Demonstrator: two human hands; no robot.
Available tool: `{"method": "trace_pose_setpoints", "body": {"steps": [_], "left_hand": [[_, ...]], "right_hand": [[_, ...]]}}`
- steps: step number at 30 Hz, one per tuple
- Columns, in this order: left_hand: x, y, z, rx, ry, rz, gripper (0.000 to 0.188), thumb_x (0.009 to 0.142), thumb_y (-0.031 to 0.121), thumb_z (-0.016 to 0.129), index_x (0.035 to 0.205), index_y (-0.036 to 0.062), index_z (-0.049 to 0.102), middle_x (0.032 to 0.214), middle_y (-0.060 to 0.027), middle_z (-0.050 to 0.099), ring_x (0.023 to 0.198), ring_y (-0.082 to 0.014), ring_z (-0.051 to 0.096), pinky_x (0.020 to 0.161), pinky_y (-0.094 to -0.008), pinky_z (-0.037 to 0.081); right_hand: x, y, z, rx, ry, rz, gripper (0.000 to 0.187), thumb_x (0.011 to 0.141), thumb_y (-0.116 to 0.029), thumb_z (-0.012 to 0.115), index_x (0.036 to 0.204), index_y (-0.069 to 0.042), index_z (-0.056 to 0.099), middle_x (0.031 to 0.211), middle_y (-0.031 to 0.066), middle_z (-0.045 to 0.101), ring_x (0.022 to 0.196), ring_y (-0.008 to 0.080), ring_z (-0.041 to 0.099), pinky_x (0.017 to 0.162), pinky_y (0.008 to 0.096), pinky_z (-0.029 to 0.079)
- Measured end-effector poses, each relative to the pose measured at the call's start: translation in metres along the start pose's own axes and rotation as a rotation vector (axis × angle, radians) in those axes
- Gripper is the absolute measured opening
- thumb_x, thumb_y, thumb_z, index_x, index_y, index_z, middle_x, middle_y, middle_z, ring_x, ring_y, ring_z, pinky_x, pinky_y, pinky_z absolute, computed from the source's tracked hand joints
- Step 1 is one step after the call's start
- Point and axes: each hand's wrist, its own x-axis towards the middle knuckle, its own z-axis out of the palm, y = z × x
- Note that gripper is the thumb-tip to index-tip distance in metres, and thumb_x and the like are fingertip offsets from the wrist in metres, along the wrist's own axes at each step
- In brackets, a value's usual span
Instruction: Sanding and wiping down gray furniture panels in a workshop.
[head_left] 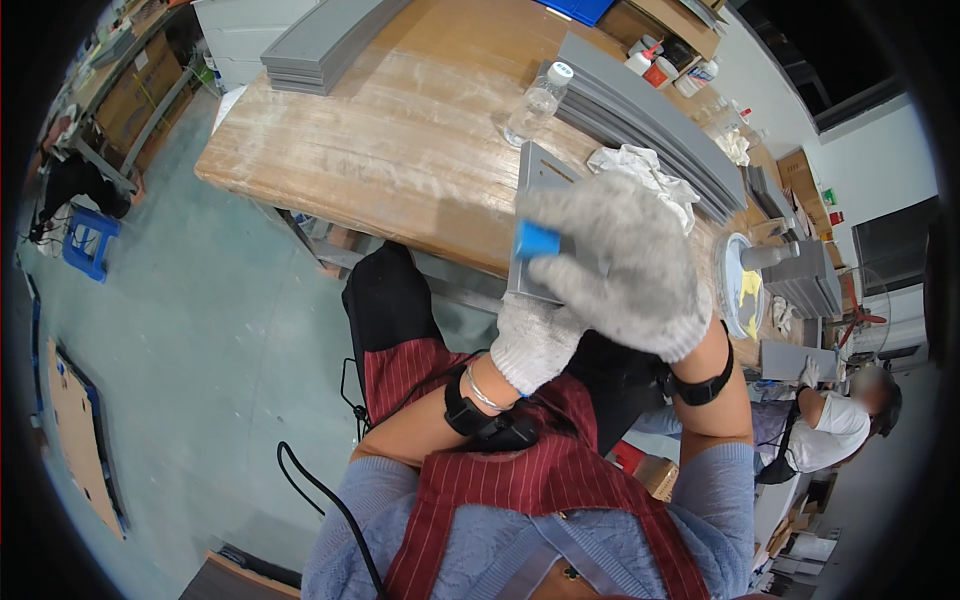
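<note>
My right hand [630, 260], in a whitish knitted glove and slightly blurred, is closed on a small blue block [538, 240]. Thumb and fingers pinch the block over the face of a grey panel [545, 165], which is tilted up at the table's edge and has a narrow slot near its top. My left hand [540, 335], gloved too, grips the panel's lower end. Its fingers are mostly hidden behind the panel and my right hand. A crumpled white cloth [650, 180] lies just beyond my right hand.
On the wooden table [400, 120] stand a clear bottle [538, 103], stacked grey panels [650, 110] and another grey stack [325, 45]. A round tub [738, 285] with yellow material sits at right. Farther right, a co-worker [830, 425] handles a grey panel. A blue stool [90, 243] stands left.
</note>
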Motion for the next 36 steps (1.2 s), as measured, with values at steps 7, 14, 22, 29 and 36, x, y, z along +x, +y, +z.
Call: {"method": "trace_pose_setpoints", "body": {"steps": [7, 14, 22, 29, 36], "left_hand": [[0.005, -0.006, 0.001, -1.145, 0.041, -0.436, 0.068, 0.089, 0.025, 0.081, 0.142, 0.0034, 0.045, 0.133, -0.0141, 0.061, 0.122, -0.0279, 0.062, 0.100, -0.0404, 0.053], [0.004, -0.003, -0.006, -0.330, 0.007, -0.185, 0.024, 0.092, 0.007, 0.076, 0.114, 0.0026, 0.066, 0.092, -0.0043, 0.068, 0.075, -0.0107, 0.064, 0.063, -0.0253, 0.055], [0.009, -0.009, -0.025, -0.550, 0.082, -0.226, 0.036, 0.088, 0.013, 0.079, 0.119, 0.0022, 0.065, 0.096, -0.0100, 0.073, 0.089, -0.0209, 0.070, 0.079, -0.0341, 0.056], [0.044, -0.030, -0.092, -0.893, 0.008, -0.539, 0.048, 0.102, 0.023, 0.059, 0.141, -0.0017, 0.051, 0.126, -0.0118, 0.066, 0.112, -0.0238, 0.066, 0.097, -0.0371, 0.055], [0.052, -0.011, -0.090, -0.855, -0.130, -0.510, 0.046, 0.096, 0.009, 0.063, 0.140, -0.0038, 0.053, 0.126, -0.0116, 0.067, 0.111, -0.0181, 0.064, 0.099, -0.0331, 0.051]], "right_hand": [[0.004, -0.003, 0.006, -0.012, -0.100, -0.085, 0.042, 0.073, -0.013, 0.079, 0.114, -0.009, 0.073, 0.095, 0.0092, 0.073, 0.092, 0.0283, 0.069, 0.083, 0.0409, 0.055], [0.046, 0.065, 0.012, -0.216, 0.108, 0.159, 0.045, 0.080, -0.013, 0.078, 0.123, -0.003, 0.071, 0.107, 0.0130, 0.073, 0.095, 0.0269, 0.071, 0.089, 0.0386, 0.057], [0.039, 0.108, 0.010, 0.108, 0.260, 0.477, 0.043, 0.086, -0.020, 0.075, 0.127, -0.005, 0.070, 0.111, 0.0126, 0.075, 0.096, 0.0216, 0.073, 0.087, 0.0336, 0.058], [0.019, 0.104, 0.014, 0.231, 0.181, 0.674, 0.048, 0.085, -0.009, 0.076, 0.131, 0.001, 0.065, 0.110, 0.0115, 0.072, 0.097, 0.0159, 0.068, 0.089, 0.0300, 0.056], [0.024, 0.081, 0.020, 0.327, 0.150, 0.719, 0.049, 0.084, -0.009, 0.077, 0.131, 0.000, 0.066, 0.107, 0.0094, 0.072, 0.092, 0.0145, 0.067, 0.086, 0.0288, 0.055]]}}
